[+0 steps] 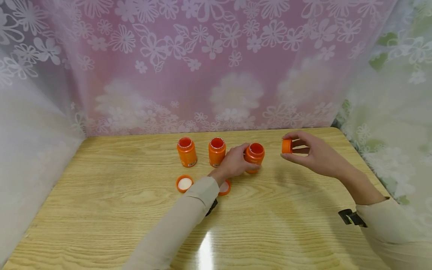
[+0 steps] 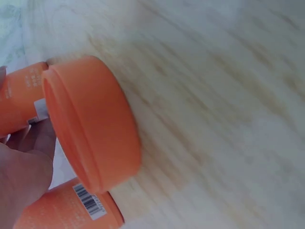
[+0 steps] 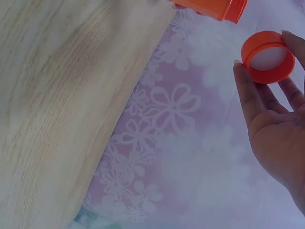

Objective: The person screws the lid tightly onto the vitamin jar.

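Observation:
In the head view my left hand [image 1: 235, 162] grips the rightmost orange bottle [image 1: 254, 159], which stands upright with its mouth uncovered. My right hand [image 1: 315, 153] pinches an orange screw cap [image 1: 287, 146] between thumb and fingers, above the table and apart from that bottle. The right wrist view shows the cap [image 3: 268, 57] turned so that its white inner liner is visible. Two more uncapped bottles, one in the middle [image 1: 216, 151] and one at the left [image 1: 187, 152], stand in line with the held one.
Two orange caps lie liner up on the wooden table [image 1: 111, 195]: a left cap [image 1: 184, 183] and a right cap [image 1: 224, 187], partly hidden by my left forearm. A pink flowered curtain [image 1: 189, 75] hangs along the back edge, with pale curtains at both sides.

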The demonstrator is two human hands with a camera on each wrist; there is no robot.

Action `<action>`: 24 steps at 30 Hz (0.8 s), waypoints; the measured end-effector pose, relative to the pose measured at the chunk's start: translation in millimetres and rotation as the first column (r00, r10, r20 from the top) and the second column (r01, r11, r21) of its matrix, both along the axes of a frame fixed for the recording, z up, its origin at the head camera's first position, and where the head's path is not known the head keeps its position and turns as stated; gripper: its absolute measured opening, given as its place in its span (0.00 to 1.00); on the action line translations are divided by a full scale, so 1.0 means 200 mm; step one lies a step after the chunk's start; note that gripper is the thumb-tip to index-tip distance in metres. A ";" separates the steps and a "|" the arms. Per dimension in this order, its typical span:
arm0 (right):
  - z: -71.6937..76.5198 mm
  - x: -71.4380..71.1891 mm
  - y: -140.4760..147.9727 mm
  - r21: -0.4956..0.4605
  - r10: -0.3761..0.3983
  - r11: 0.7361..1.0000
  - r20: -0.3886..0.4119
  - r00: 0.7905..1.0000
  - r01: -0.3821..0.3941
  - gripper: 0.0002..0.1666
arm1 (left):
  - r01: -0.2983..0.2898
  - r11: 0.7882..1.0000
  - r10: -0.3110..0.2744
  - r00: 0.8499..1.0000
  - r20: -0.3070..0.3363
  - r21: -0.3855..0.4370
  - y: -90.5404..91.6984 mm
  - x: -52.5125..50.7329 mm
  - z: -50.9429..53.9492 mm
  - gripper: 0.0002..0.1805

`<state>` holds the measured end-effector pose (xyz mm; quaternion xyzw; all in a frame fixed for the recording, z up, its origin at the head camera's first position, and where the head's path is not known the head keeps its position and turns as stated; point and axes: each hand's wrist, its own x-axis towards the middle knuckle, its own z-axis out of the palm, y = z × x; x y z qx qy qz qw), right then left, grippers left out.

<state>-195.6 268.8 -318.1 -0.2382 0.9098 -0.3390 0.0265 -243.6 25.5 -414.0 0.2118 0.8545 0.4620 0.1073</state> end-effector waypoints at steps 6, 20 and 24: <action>-0.01 -0.04 -0.06 -0.123 -0.007 0.992 0.018 1.000 0.009 0.32 | 0.087 0.996 -0.087 0.996 0.019 0.006 -0.02 -0.02 0.00 0.31; -0.13 -0.12 -0.20 -0.403 -0.012 0.915 0.041 0.999 0.028 0.24 | 0.188 0.979 -0.195 0.974 0.115 0.075 -0.06 -0.03 0.00 0.30; -0.17 -0.14 -0.22 -0.504 0.020 0.864 0.045 0.999 0.006 0.22 | 0.189 0.978 -0.199 0.972 0.124 0.091 -0.06 -0.04 0.00 0.30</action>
